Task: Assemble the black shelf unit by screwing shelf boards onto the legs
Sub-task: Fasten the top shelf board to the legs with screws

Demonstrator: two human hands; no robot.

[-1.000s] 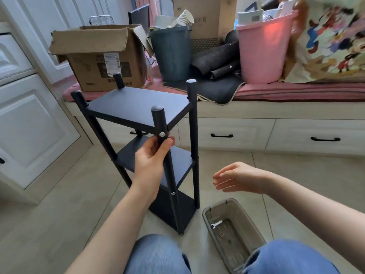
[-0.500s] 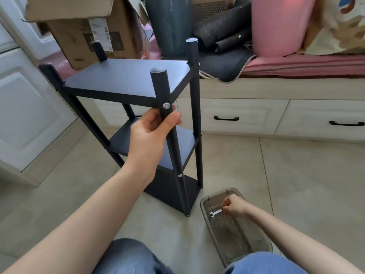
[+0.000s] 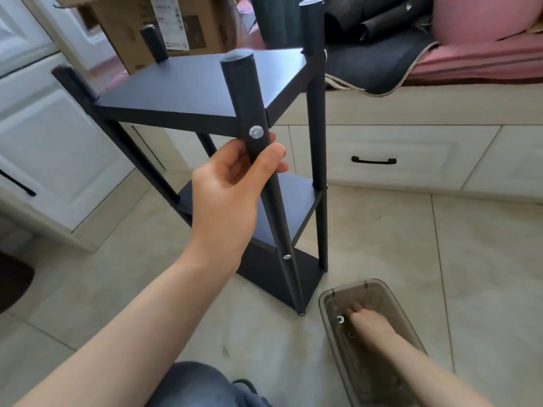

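The black shelf unit (image 3: 188, 86) stands upright on the tiled floor, with three boards fixed between four round legs. My left hand (image 3: 232, 186) is wrapped around the nearest leg (image 3: 249, 107), just below the silver screw (image 3: 256, 132) at the top board. A second screw (image 3: 286, 256) shows lower on the same leg. My right hand (image 3: 370, 325) reaches down into a brown see-through tray (image 3: 408, 315) on the floor. Its fingertips rest by a small silver wrench (image 3: 340, 319). The tray wall blurs the fingers, so their grip is unclear.
White cabinet doors (image 3: 58, 148) stand at the left. A low bench with drawers (image 3: 373, 148) runs behind the shelf, carrying a cardboard box (image 3: 164, 27), dark mats (image 3: 376, 60) and a pink bin (image 3: 470, 16). My knees (image 3: 199, 386) are at the bottom edge.
My right hand has dropped from mid-air into the tray and settled at the wrench. My head has moved closer and tilted down. My left hand keeps its hold on the leg.
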